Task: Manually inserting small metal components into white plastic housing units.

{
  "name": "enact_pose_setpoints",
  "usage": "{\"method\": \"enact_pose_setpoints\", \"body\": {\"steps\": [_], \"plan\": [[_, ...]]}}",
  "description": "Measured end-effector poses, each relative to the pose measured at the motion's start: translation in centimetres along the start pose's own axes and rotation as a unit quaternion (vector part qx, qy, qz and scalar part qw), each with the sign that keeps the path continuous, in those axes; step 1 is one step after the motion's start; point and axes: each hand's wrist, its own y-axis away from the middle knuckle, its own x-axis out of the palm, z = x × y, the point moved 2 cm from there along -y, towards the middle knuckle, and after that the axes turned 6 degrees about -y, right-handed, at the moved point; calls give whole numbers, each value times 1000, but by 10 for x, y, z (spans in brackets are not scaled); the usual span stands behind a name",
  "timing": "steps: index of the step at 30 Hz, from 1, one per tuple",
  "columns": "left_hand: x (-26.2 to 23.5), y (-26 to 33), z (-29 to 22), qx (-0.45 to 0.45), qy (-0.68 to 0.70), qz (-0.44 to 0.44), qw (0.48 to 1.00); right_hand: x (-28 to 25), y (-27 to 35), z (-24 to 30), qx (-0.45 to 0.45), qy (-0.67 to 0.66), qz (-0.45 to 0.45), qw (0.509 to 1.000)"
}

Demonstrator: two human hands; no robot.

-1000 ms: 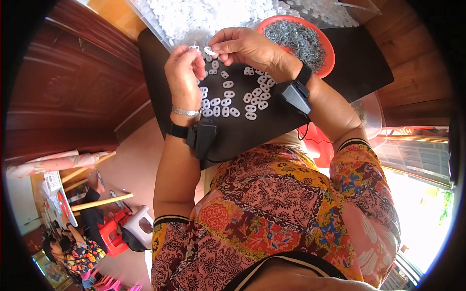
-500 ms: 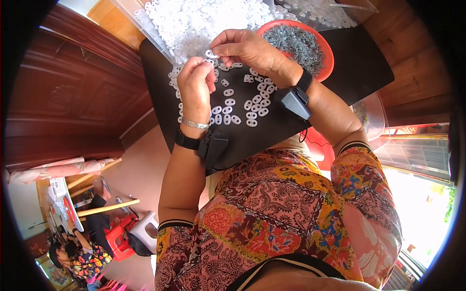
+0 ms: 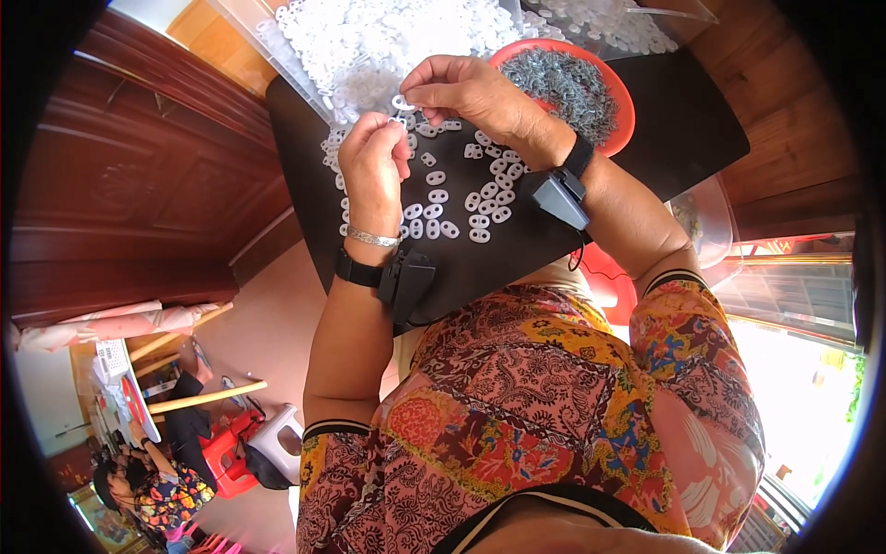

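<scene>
Both hands meet above the black board (image 3: 517, 249). The right hand (image 3: 471, 92) and left hand (image 3: 374, 166) pinch together one small white ring piece (image 3: 402, 102), probably to join it. Finished white pieces (image 3: 480, 198) lie below the hands; the red bowl (image 3: 620, 102) is beside the right hand.

White plastic rings (image 3: 480, 198) lying on black table (image 3: 683, 138). Grey bits sitting in red bowl (image 3: 620, 129). Dress (image 3: 535, 406) showing red, yellow, pink flowery pattern. Black wristbands (image 3: 358, 270).
</scene>
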Motion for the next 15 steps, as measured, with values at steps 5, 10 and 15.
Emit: {"method": "enact_pose_setpoints", "body": {"steps": [5,10,15], "plan": [[2,0,1,-5,-1,-2,1000,1,1,1,-8,23,4,1000],[2,0,2,-12,11,-5,1000,7,2,2,-51,99,8,994],[3,1,1,-7,29,-10,1000,6,3,-1,-70,153,23,985]]}}
